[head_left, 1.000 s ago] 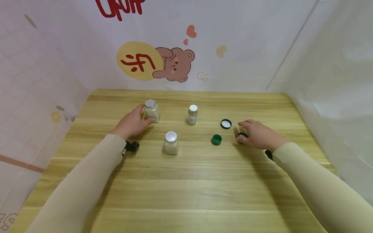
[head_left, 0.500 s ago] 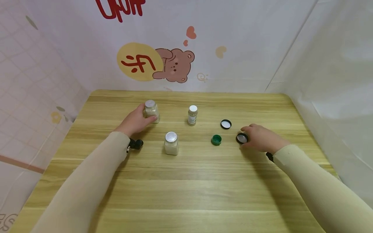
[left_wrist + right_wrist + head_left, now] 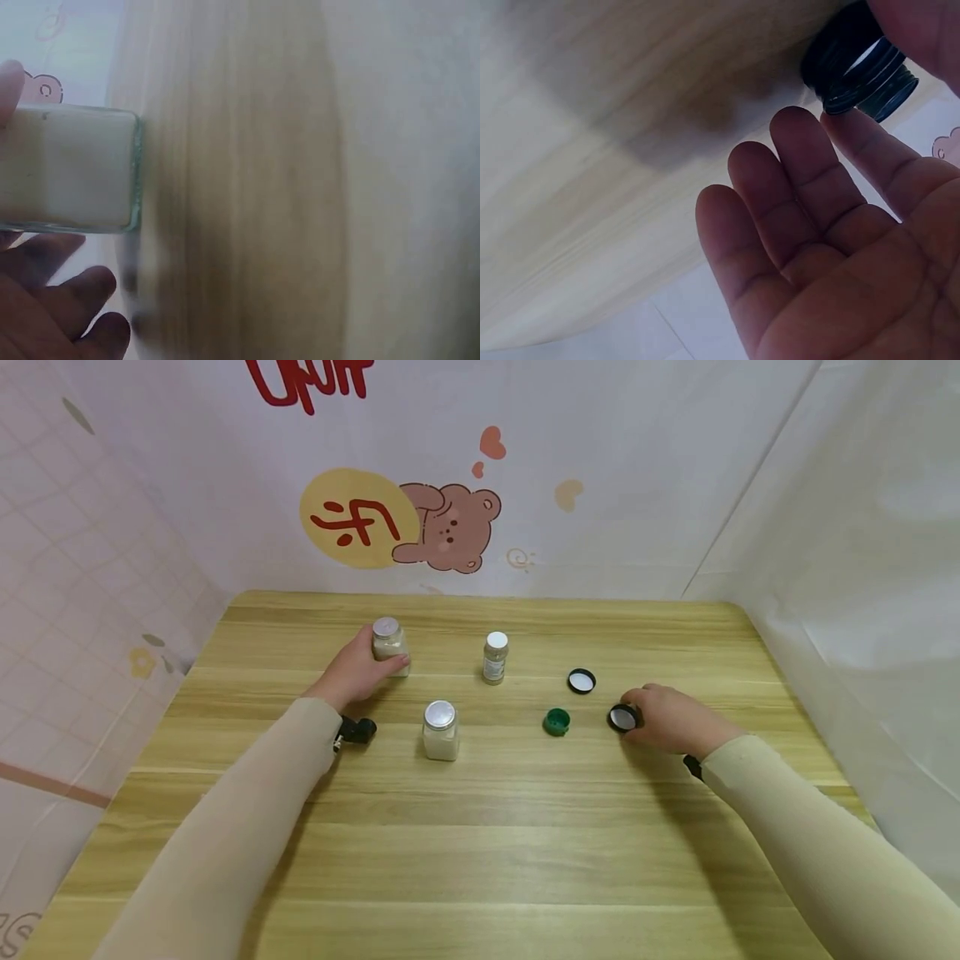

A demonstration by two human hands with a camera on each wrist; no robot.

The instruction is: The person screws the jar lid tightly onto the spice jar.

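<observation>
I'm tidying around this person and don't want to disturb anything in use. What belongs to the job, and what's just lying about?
Apparently in use:
farther square glass jar, gripped by the left hand
black lid, pinched by the right hand

Untouched, though perhaps needed:
nearer square glass jar
small white-lidded jar
green cap
white-lined black lid

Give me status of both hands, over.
Left hand grips leftmost jar. Right hand pinches rightmost black lid. Green cap lies between hands, touching neither.
</observation>
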